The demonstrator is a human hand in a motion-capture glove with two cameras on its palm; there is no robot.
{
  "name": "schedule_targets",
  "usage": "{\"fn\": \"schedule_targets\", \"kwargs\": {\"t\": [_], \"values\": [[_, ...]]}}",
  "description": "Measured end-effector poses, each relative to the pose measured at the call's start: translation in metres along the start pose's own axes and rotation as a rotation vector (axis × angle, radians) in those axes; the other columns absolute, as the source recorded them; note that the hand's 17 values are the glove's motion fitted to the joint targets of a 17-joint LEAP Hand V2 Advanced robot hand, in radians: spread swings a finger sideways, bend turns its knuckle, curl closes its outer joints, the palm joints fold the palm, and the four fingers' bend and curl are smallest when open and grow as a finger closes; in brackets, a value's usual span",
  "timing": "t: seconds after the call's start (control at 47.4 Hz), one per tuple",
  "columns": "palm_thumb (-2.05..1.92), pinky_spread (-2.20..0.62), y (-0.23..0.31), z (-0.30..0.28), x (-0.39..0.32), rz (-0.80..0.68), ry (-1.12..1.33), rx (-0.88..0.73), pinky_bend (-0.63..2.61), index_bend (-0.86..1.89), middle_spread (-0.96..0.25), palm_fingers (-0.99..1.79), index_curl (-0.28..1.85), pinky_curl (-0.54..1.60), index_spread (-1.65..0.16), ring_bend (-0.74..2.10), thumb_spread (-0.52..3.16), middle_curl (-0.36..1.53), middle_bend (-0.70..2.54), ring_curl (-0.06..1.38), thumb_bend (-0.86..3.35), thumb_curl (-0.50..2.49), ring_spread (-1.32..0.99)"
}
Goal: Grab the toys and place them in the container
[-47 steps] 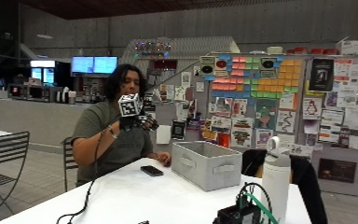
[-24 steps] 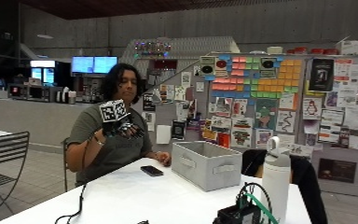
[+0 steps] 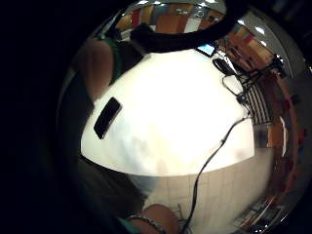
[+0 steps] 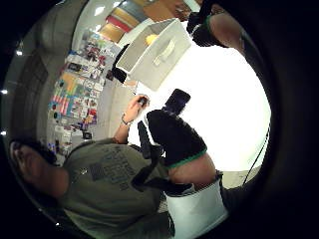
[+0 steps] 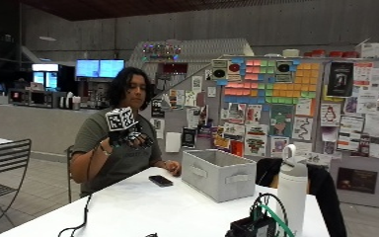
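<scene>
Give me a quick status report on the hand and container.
Gloved right hand raised at chest height, holding nothing. Grey container on white table, phone beside it. No toys visible.

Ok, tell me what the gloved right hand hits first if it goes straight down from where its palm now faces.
Probably the bare white table. The gloved right hand is raised at chest height, and its palm view mostly shows tabletop, with the black phone off to one side. Depth is unclear, so the phone can't be ruled out.
</scene>
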State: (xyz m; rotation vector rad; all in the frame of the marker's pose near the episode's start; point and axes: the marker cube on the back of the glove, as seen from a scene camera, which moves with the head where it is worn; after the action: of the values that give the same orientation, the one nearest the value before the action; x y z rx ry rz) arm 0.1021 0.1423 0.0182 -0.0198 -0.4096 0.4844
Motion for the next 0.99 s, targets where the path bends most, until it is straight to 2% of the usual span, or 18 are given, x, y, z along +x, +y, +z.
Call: {"fn": "schedule_targets", "kwargs": {"t": [0.992], "values": [[-0.05,0.02,-0.003,0.012,0.002,-0.01,0.009,-0.063,0.6,0.28,-0.18,0.31,0.5,0.32,-0.44,0.57,1.32,0.42,0.26,0.22,-0.03,0.23,-0.2]]}}
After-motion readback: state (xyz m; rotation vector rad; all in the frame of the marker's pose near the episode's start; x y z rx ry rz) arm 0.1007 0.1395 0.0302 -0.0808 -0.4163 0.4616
